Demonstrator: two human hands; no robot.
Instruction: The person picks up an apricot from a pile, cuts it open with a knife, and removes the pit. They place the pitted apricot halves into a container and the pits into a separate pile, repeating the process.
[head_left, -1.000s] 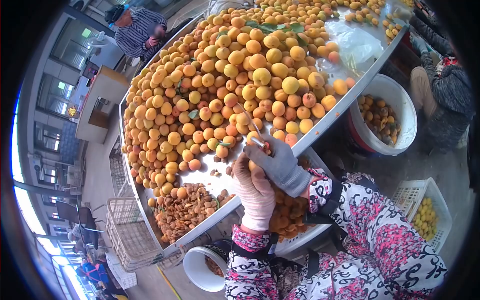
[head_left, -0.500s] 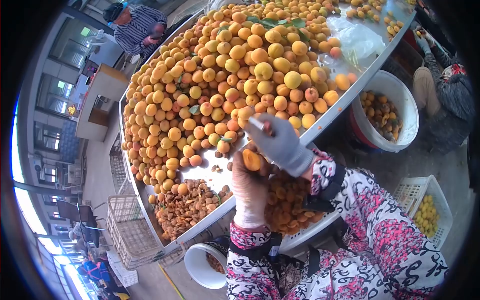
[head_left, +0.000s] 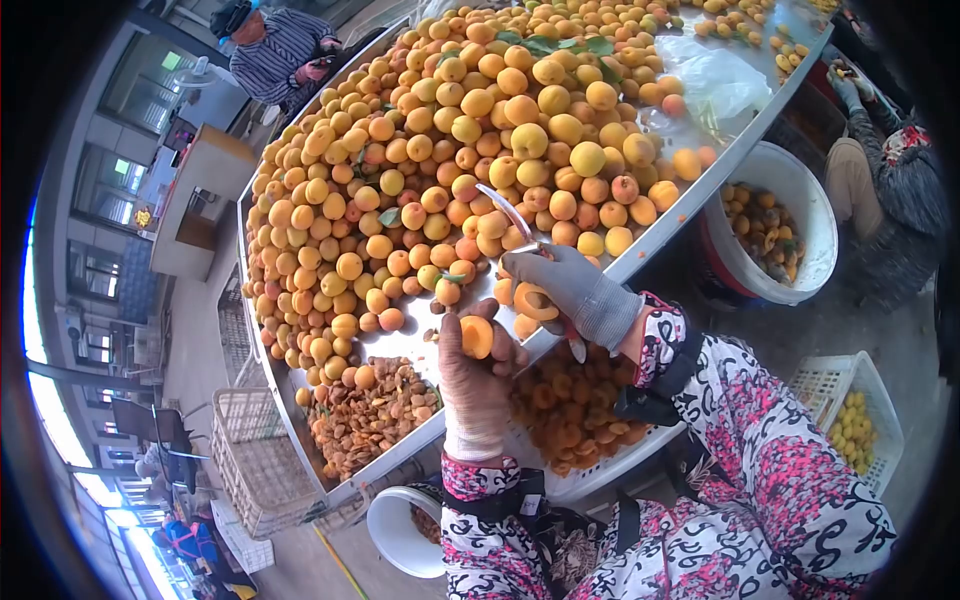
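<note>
My left hand point(head_left: 472, 385) pinches an apricot half point(head_left: 477, 337), cut face up, over the table's front edge. Beside it my gloved right hand point(head_left: 585, 290) grips a knife point(head_left: 510, 212), its curved blade pointing up and away from me. Another apricot half point(head_left: 535, 302) with a hollow centre sits at the fingers of that same hand. Below both hands, a white basket point(head_left: 555, 482) holds many orange apricot halves point(head_left: 575, 415). Whole apricots point(head_left: 430, 180) are heaped across the metal table point(head_left: 400, 347). Brown, wrinkled apricot pits point(head_left: 370, 415) lie piled at the near left corner.
A white bucket point(head_left: 395, 540) stands below the table's front edge. To the right are a bucket of fruit pieces point(head_left: 815, 245) and a crate point(head_left: 870, 375) with yellow fruit. A plastic bag point(head_left: 715, 75) lies on the table. People point(head_left: 280, 55) are beyond the far edge and at right.
My hands have moved apart, the left one a little left and down. The apricot now shows as separate halves, one in each hand. The knife blade has swung upward into clear view.
</note>
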